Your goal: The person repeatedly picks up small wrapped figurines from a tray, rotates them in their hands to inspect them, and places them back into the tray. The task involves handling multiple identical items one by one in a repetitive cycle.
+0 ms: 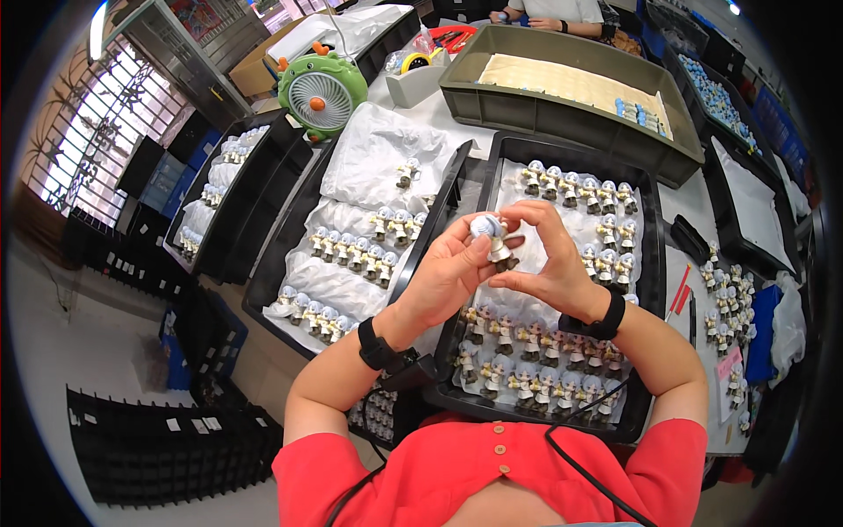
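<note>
In front of my chest, above the middle tray, I hold a small figurine (498, 241) with pale blue-white hair, a white outfit and dark feet. My left hand (446, 272) is closed on it, thumb against its side near the head. My right hand (558, 262) curves round its other side, index finger by the head and thumb beside the feet; the exact contact there is partly hidden. Beneath my hands is a black tray (645, 356) lined with white sheeting, where rows of similar figurines (544, 386) lie.
Left of it, another black tray (255, 294) bears figurines (351, 250) on crumpled white sheeting. Behind stand a green fan (347, 83) and a deep olive bin (562, 123). More figurines (729, 303) and red sticks (680, 290) lie at right. A co-worker's hand (546, 24) shows at the back.
</note>
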The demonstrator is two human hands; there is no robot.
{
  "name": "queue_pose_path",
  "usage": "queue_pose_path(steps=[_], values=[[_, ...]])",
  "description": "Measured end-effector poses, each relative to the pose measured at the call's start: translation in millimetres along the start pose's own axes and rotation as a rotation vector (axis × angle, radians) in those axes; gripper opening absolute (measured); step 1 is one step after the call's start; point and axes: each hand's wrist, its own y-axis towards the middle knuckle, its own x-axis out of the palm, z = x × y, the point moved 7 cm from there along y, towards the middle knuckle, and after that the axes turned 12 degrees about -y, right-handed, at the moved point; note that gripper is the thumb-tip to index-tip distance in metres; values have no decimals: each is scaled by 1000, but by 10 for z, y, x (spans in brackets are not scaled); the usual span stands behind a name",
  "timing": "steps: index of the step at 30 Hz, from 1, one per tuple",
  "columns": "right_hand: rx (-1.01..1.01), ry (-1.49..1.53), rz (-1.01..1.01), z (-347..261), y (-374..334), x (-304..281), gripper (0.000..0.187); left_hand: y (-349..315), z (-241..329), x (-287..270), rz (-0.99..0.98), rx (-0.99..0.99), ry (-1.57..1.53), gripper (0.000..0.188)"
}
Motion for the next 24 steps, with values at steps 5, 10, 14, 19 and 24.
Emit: queue_pose_path(steps=[5, 10, 14, 19, 24], values=[[-19, -90, 49, 12, -35, 1, 53, 2, 51, -85, 60, 37, -47, 37], [75, -1, 53, 54, -93, 35, 44, 6, 62, -28, 37, 15, -140, 35], [50, -7, 95, 20, -81, 8, 37, 0, 69, -33, 25, 16, -154, 39], [111, 8, 85, 63, -110, 21, 30, -35, 147, 64, 29, 61, -156, 47], [149, -9, -39, 104, -122, 113, 26, -35, 193, -60, 127, 78, 19, 43]])
